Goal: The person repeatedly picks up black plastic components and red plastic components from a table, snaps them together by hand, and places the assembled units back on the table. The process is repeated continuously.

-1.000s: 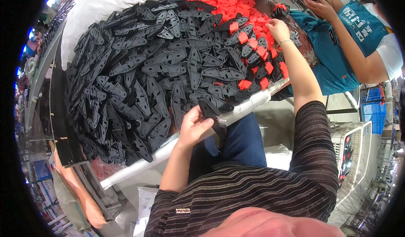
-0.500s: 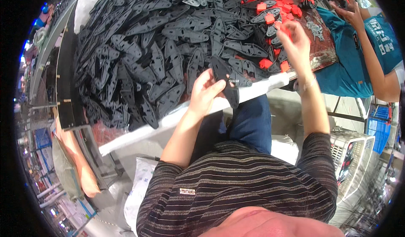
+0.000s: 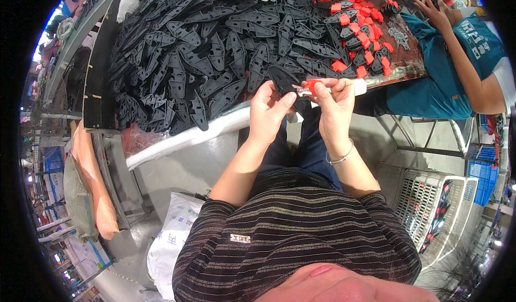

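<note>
The left hand [image 3: 267, 108] grips a dark plate [image 3: 283, 80]; the right hand [image 3: 336, 105] pinches a red block [image 3: 312, 86]. The hands are close together over the near edge of the bench [image 3: 196, 136]. The step in hand appears to be fitting block to plate at a small spring [image 3: 303, 90]; whether the block is seated cannot be told, the fingers covering much of it. The next move calls for aligning block and spring, plate held steady. Loose plates [image 3: 252, 18] cover the bench's left and middle.

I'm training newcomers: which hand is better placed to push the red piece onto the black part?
Probably the right hand: it holds the red piece close to the black part, which the left hand grips.
</note>
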{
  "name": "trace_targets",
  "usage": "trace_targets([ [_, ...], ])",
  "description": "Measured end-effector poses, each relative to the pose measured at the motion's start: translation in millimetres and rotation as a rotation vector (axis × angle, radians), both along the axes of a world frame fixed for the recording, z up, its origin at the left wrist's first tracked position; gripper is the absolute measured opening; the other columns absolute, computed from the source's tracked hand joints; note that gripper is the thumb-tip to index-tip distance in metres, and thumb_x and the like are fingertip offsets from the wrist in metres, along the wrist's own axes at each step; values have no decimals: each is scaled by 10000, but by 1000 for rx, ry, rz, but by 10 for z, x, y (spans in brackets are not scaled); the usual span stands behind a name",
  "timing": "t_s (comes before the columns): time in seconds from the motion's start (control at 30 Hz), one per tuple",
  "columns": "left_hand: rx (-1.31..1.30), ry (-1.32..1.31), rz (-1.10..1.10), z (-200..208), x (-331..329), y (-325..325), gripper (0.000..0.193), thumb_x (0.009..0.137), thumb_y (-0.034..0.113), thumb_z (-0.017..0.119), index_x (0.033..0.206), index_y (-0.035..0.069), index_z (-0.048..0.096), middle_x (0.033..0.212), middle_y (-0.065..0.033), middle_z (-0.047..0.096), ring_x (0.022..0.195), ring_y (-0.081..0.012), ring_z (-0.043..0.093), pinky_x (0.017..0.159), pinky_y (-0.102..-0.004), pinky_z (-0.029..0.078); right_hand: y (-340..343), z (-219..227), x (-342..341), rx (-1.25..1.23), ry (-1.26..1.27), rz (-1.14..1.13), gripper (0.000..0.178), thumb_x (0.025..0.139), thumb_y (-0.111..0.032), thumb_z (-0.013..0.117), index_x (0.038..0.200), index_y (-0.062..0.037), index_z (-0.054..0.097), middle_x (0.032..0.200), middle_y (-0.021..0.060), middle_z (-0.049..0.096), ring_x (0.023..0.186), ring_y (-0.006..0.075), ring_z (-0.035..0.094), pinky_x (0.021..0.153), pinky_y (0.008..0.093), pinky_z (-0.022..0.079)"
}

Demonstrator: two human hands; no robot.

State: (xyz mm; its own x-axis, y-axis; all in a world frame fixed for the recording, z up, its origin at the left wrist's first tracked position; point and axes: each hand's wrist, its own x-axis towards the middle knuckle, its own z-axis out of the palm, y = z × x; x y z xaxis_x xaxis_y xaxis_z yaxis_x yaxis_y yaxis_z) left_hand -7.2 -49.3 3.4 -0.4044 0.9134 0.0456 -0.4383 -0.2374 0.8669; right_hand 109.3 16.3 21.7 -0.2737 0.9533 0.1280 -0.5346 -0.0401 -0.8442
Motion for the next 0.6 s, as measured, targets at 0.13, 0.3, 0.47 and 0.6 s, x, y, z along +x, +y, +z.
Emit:
trace_targets([
  [0.13,-19,19,32,64,54,-45,170,852,81,614,999,27,547,914,-22,624,742,-57,568,618,-185,470,-81,-19,12,61,-28,-46,326,830,-16,636,897,-104,328,926,71,533,865,178,610,671,261,516],
  [0.3,-35,-21,27,49,42,-48,148,855,66,601,986,28,546,936,-50,637,771,-80,597,625,-210,494,-112,37,-3,-46,64,-72,300,844,-43,628,913,-102,342,929,76,537,856,193,618,672,266,518],
  [0.47,-24,-32,4,80,37,-41,135,859,53,590,980,34,532,942,-39,637,783,-62,587,612,-185,476,-93,-24,-23,4,22,-47,294,847,-45,625,911,-91,342,931,83,538,855,201,618,688,274,508],
  [0.6,-27,-10,12,93,16,-42,160,856,32,584,1004,25,523,950,-41,634,810,-67,586,630,-186,480,-83,-102,-40,59,-62,-82,293,844,-42,629,908,-86,347,933,81,538,867,188,602,704,278,497],
])
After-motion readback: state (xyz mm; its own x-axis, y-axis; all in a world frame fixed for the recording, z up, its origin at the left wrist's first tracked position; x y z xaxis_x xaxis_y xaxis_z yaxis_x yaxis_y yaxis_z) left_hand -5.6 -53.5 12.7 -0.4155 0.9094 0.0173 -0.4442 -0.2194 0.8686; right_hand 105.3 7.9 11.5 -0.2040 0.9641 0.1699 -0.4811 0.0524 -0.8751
